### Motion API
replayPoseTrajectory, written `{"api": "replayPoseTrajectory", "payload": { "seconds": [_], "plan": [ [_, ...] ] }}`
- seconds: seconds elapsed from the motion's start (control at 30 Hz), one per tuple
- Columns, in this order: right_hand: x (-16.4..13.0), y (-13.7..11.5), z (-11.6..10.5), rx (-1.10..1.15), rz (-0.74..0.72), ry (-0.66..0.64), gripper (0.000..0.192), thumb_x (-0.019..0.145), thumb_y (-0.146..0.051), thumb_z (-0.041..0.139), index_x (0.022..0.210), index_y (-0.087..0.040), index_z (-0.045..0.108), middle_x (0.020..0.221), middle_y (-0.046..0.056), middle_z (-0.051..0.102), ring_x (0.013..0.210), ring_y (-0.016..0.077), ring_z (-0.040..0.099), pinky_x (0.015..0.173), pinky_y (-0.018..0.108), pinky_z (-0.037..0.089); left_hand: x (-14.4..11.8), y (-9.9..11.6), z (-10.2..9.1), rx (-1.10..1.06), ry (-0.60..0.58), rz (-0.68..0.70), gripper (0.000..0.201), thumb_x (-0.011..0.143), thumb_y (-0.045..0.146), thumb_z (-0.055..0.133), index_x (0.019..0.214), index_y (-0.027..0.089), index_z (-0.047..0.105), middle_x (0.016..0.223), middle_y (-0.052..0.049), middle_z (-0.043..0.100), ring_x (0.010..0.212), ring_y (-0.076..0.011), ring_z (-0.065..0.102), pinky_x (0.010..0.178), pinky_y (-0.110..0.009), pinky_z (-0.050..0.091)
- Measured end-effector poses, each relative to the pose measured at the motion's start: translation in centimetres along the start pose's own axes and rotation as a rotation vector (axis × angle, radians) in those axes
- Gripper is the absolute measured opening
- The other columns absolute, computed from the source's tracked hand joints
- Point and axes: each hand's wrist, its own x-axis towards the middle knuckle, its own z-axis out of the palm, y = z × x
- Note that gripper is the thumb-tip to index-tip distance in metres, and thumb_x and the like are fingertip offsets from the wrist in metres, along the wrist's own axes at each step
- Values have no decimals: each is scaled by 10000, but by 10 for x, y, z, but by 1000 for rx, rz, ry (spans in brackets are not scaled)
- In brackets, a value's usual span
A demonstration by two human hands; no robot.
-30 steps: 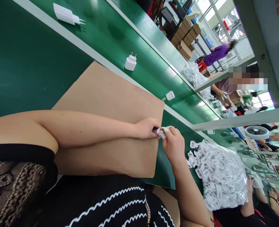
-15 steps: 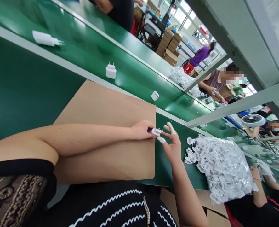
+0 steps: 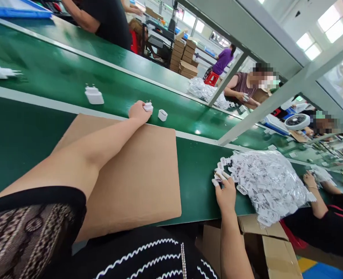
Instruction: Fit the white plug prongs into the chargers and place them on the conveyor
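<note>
Left hand [image 3: 138, 111] at 11 o'clock, fingers pinching small white plastic charger plug [image 3: 148, 106] (prongs up); right hand [image 3: 226, 192] at 4 o'clock, fingers spread, touching heap of bagged white plugs [image 3: 264, 186] on green bench [image 3: 197, 174].

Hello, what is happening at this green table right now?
A person sits at a green conveyor belt. The left hand reaches out over a cardboard sheet and holds a small white charger plug at the belt's edge, beside another white plug. The right hand touches a heap of bagged white plugs. More plugs lie on the belt, and other people work further along.
</note>
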Motion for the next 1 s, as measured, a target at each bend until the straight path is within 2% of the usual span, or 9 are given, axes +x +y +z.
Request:
{"api": "replayPoseTrajectory", "payload": {
  "seconds": [0.1, 0.17, 0.23, 0.33, 0.47, 0.57, 0.7, 0.8, 1.0],
  "plan": [
    [11, -18, 7, 322, 116, 24, 443, 875, -438, 713, 1268, -236, 747, 1374, 154, 602, 1197, 298, 636, 986, 495, 595, -13, 4, 3, 75, 136, 305, 866, 872, 430, 716, 1577, 76, 359, 1696, -168, 264, 1571, -384, 135, 1280, -569, 112],
    [13, -30, 10, 589, 227, -10, 538, 814, -419, 796, 1322, -261, 714, 1434, 129, 600, 1224, 287, 641, 1013, 484, 599, -15, 7, 5, 191, -9, 568, 870, 900, 357, 659, 1636, 105, 270, 1757, -112, 127, 1606, -337, -5, 1302, -550, 9],
    [13, -42, 11, 840, 347, -93, 600, 743, -395, 874, 1308, -270, 716, 1404, 103, 659, 1273, 299, 638, 1093, 515, 561, -9, 11, 8, 339, -229, 684, 779, 881, 218, 618, 1603, 92, 354, 1731, -120, 249, 1603, -300, 94, 1311, -518, 64],
    [13, -60, 6, 1072, 495, -226, 530, 691, -358, 928, 1183, -246, 767, 1270, 95, 749, 1315, 329, 640, 1172, 542, 501, 5, 19, 10, 453, -376, 647, 480, 882, 118, 585, 1359, 74, 625, 1484, -158, 582, 1449, -306, 402, 1242, -492, 283],
    [16, -79, -3, 1211, 522, -291, 398, 704, -320, 919, 1073, -261, 781, 1215, 54, 770, 1326, 333, 649, 1174, 518, 507, 0, 38, 3, 444, -275, 598, 289, 1025, 204, 511, 1228, 77, 674, 1386, -195, 596, 1323, -351, 466, 1142, -528, 384],
    [20, -86, -1, 1229, 500, -345, 397, 742, -372, 887, 1109, -276, 769, 1252, 51, 765, 1286, 336, 677, 1096, 526, 569, -40, 56, -4, 384, -272, 677, 309, 1059, 303, 535, 1307, 153, 641, 1391, -141, 582, 1314, -324, 480, 1082, -425, 444],
    [30, -88, 13, 1119, 429, -419, 444, 720, -391, 875, 1131, -271, 757, 1349, 90, 728, 1208, 341, 711, 958, 503, 638, -128, 68, -12, 273, -542, 884, 224, 998, 265, 635, 1210, 198, 666, 1241, -114, 661, 1218, -309, 573, 931, -360, 503],
    [39, -93, 26, 1066, 385, -433, 402, 725, -381, 868, 1097, -270, 764, 1272, 88, 758, 1141, 322, 730, 919, 486, 641, -185, 62, -17, 197, -685, 880, 253, 955, 272, 711, 1193, 200, 664, 1155, -115, 697, 1132, -302, 626, 865, -353, 513],
    [43, -128, 47, 815, 153, -351, 308, 787, -386, 868, 1044, -240, 785, 1047, 66, 789, 947, 248, 742, 918, 449, 613, -210, 24, -27, -243, -616, 632, 633, 757, 390, 935, 1292, 212, 646, 1315, -117, 671, 1239, -324, 585, 1015, -401, 496]
  ]
}}
